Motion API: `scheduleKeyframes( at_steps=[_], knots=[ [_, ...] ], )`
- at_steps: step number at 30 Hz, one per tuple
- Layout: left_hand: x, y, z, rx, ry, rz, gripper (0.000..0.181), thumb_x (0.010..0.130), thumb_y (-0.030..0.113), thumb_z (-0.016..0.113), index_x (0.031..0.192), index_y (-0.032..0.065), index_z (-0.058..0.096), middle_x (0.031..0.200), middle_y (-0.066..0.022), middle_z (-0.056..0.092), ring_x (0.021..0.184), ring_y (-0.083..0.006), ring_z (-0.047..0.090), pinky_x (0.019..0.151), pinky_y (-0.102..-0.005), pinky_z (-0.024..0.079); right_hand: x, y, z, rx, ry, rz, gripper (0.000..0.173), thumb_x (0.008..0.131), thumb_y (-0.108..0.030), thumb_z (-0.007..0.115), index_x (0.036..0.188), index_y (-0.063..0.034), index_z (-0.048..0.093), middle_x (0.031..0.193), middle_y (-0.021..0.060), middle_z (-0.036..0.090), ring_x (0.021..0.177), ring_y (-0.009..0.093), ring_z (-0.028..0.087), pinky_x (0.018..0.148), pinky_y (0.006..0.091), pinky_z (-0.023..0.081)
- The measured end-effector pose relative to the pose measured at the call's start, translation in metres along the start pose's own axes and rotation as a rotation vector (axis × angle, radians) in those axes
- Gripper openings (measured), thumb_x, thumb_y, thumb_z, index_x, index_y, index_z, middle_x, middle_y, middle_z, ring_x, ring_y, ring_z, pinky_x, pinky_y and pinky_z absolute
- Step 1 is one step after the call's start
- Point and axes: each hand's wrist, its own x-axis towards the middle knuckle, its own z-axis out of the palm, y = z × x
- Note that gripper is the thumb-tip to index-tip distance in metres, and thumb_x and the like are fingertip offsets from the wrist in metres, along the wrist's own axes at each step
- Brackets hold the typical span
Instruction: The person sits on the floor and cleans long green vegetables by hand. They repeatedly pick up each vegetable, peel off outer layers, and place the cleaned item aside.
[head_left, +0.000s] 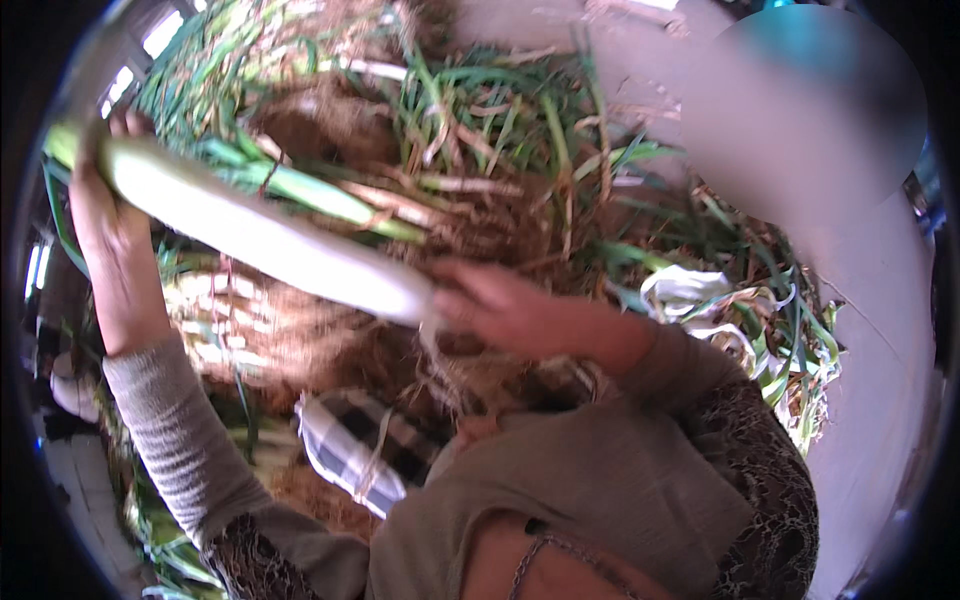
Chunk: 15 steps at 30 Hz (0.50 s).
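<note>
A long vegetable stalk, white and thick like a leek or large green onion (277, 240), lies slantwise before my chest. My left hand (112, 180) is wrapped round its greener upper part at the far left. At its root end is my right hand (502, 307), blurred, with the fingers at the stalk's tip; whether they grip it is unclear. Stringy roots (442, 367) hang below that end. Behind the stalk lies another green-and-white stalk (322, 191). Beneath it is a bundle of pale stalks (225, 315) with brown roots, tied with a thin strip.
Heaped green leaves (502, 105) and brown roots spread beyond my hands. Peeled white and green leaves (690, 292) lie at the right, beside the pale floor (877, 300). A checked cloth (375, 442) with a tie round it is near my lap. A blurred round patch hides the upper right.
</note>
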Motion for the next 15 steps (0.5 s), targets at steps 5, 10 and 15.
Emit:
scheduleKeyframes(
  at_steps=[5, 10, 15],
  knots=[
    [0.024, -0.035, -0.045, 0.132, 0.308, 0.076, 0.01, 0.084, 0.016, 0.053, 0.084, 0.008, 0.047, 0.065, -0.0007, 0.046, 0.057, -0.0109, 0.046, 0.052, -0.0221, 0.043, -0.026, -0.009, 0.015, -0.322, 0.066, -0.011, 0.049, 0.088, -0.035, 0.039, 0.125, -0.0032, 0.03, 0.107, 0.0229, 0.047, 0.088, 0.034, 0.053, 0.08, 0.0385, 0.042],
    [0.031, -0.057, -0.043, 0.038, 0.439, 0.045, 0.015, 0.086, 0.015, 0.049, 0.075, 0.0083, 0.041, 0.056, 0.0, 0.04, 0.049, -0.0107, 0.041, 0.047, -0.0222, 0.04, -0.032, -0.004, 0.007, -0.431, 0.161, 0.034, 0.044, 0.086, -0.028, 0.045, 0.122, -0.003, 0.036, 0.1, 0.0187, 0.049, 0.084, 0.036, 0.05, 0.076, 0.0402, 0.041],
    [0.032, -0.046, -0.067, 0.029, 0.445, 0.022, 0.019, 0.085, 0.014, 0.05, 0.069, 0.0094, 0.04, 0.055, 0.0002, 0.04, 0.047, -0.0104, 0.041, 0.045, -0.0217, 0.039, -0.025, 0.005, 0.0, -0.784, 0.268, -0.277, 0.039, 0.085, -0.028, 0.046, 0.114, -0.0025, 0.044, 0.099, 0.0166, 0.049, 0.084, 0.033, 0.051, 0.071, 0.04, 0.041]
  ],
)
